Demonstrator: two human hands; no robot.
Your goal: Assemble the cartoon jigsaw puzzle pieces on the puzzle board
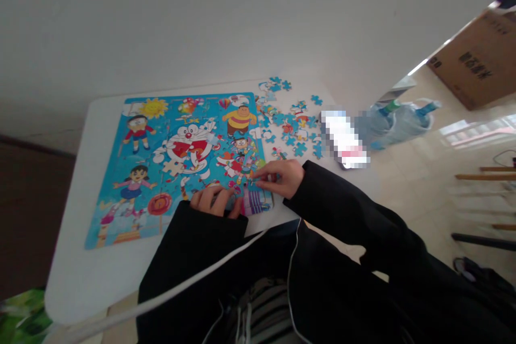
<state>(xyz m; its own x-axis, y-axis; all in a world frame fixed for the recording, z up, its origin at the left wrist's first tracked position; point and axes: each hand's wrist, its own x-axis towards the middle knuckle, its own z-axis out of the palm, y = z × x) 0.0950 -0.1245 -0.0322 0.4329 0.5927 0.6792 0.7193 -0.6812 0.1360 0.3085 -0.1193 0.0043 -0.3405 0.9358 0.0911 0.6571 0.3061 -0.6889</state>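
Most loose pieces (300, 149) sat right of centre, nearer our narrowly pinched right hand (284, 176) than left hand (213, 199); couldn't tell either's hold tbh.

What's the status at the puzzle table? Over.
Left hand at near edge of puzzle. Right hand at its right edge. Loose pieces to its right. Hands hide part.

A white, smooth-topped table with rounded corners (76, 263) carried a large, flat, rectangular blue jigsaw puzzle printed with colourful cartoon figures (183, 145), which lay slightly askew and left bare strips of tabletop along its left side and near edge. Beyond its right edge, small, knobbed, mostly blue and white loose pieces (287, 127) lay scattered, and just beside them rested a flat, oblong phone with a bright, pixelated screen (344, 140).
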